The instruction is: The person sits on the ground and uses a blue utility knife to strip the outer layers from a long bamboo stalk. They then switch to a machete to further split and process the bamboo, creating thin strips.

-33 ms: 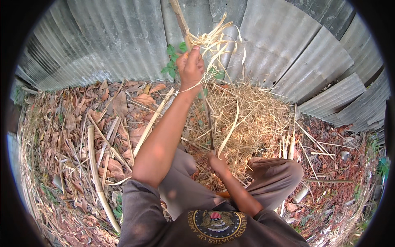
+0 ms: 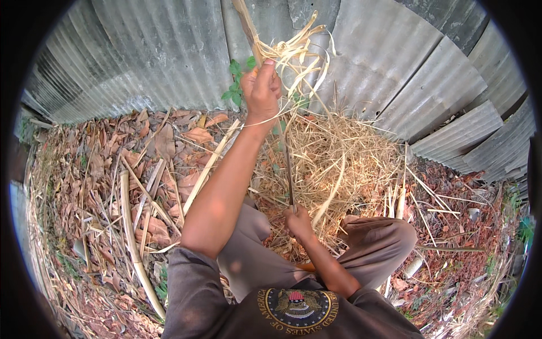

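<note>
My left hand (image 2: 261, 93), thumb up, is wrapped round a wooden or bamboo stick (image 2: 247, 25) that slants up past the top edge. Pale curled shavings (image 2: 296, 52) bunch beside the stick, just above my thumb and to its right. Lower down, between my knees, the fingers of my right hand (image 2: 298, 223) close round the lower end of a long, thin dark blade (image 2: 289, 169), which looks like a knife. Its upper end reaches up near my left wrist. A loose pale strip (image 2: 333, 195) hangs to the right of the blade, apart from my right hand.
A heap of pale shavings (image 2: 355, 152) covers the ground ahead. Bamboo poles (image 2: 131, 231) and split strips lie among dry leaves (image 2: 101, 164) on the left. A corrugated metal fence (image 2: 158, 56) stands close in front, with a small green plant (image 2: 234, 87) against it.
The long pale strip has swung to the right, away from my right hand. The curled shavings at the stick have shifted slightly upward and right. My hands have hardly moved.
</note>
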`<state>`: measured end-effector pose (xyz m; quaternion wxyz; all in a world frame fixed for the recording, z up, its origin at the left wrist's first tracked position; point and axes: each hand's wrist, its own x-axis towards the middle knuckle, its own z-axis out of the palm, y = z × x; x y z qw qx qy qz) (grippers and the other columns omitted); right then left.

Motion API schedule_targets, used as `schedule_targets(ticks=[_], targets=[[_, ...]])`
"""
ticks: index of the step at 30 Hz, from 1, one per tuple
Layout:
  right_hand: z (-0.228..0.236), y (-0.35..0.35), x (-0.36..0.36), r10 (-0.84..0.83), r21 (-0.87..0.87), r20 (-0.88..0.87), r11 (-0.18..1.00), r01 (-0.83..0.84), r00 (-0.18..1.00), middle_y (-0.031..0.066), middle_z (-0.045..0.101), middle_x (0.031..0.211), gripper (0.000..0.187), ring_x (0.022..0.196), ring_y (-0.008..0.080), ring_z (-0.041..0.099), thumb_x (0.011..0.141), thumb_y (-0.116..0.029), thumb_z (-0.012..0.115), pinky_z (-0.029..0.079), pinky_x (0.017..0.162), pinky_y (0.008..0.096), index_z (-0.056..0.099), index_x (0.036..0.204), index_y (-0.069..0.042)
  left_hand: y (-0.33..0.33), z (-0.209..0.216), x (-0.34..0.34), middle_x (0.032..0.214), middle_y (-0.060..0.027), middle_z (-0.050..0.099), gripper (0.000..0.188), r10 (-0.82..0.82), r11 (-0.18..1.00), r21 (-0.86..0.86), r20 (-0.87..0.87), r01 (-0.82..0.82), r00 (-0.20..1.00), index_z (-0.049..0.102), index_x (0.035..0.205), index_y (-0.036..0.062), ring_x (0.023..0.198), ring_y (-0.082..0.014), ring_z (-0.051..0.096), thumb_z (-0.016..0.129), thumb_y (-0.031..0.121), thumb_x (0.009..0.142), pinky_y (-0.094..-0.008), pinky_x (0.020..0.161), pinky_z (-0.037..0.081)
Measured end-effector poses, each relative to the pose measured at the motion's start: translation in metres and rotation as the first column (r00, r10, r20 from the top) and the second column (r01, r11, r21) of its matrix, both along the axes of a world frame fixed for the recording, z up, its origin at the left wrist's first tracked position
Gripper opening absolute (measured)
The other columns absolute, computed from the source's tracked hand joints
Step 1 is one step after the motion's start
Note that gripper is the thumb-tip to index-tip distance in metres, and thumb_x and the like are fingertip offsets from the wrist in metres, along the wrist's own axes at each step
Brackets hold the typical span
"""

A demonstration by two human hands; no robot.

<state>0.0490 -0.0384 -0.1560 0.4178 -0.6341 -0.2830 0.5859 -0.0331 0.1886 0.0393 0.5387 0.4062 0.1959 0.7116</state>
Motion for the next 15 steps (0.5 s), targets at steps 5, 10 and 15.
schedule_targets(ticks=[5, 10, 15], targets=[[0.025, 0.019, 0.001, -0.015, 0.227, 0.442, 0.969, -0.095, 0.897, 0.009, 0.057, 0.056, 0.025, 0.049, 0.0171, 0.052, 0.079, -0.014, 0.059, 0.042, 0.05, 0.0339, 0.06, 0.094, 0.006, 0.008, -0.008, -0.003, 0.051, 0.0053, 0.034, 0.029, -0.167, 0.971, 0.184, 0.081, 0.15, 0.983, 0.043, 0.062, 0.0101, 0.043, -0.005, 0.029, 0.054, 0.014, 0.089, -0.0234, 0.041, 0.021], [-0.039, 0.043, 0.007, -0.015, 0.101, 0.117, 0.995, 0.003, 0.993, 0.002, 0.046, 0.052, 0.014, 0.039, 0.0109, 0.041, 0.088, -0.01, 0.055, 0.036, 0.038, 0.0281, 0.054, 0.092, 0.004, 0.027, -0.043, 0.013, 0.054, 0.0016, 0.042, 0.013, -0.049, 0.998, -0.023, 0.072, 0.051, 0.996, 0.062, 0.083, 0.0027, 0.043, -0.0064, 0.036, 0.056, 0.013, 0.088, -0.0242, 0.04, 0.024], [-0.003, 0.053, 0.029, -0.027, 0.031, 0.237, 0.999, 0.02, 0.971, 0.0047, 0.051, 0.056, 0.017, 0.04, 0.0141, 0.046, 0.087, -0.013, 0.057, 0.04, 0.04, 0.0302, 0.055, 0.089, 0.004, 0.035, -0.057, 0.003, 0.062, 0.0002, 0.04, 0.015, -0.278, 0.96, 0.028, 0.006, 0.277, 0.961, 0.054, 0.082, 0.0037, 0.051, -0.0094, 0.037, 0.05, 0.014, 0.092, -0.0252, 0.047, 0.029]])
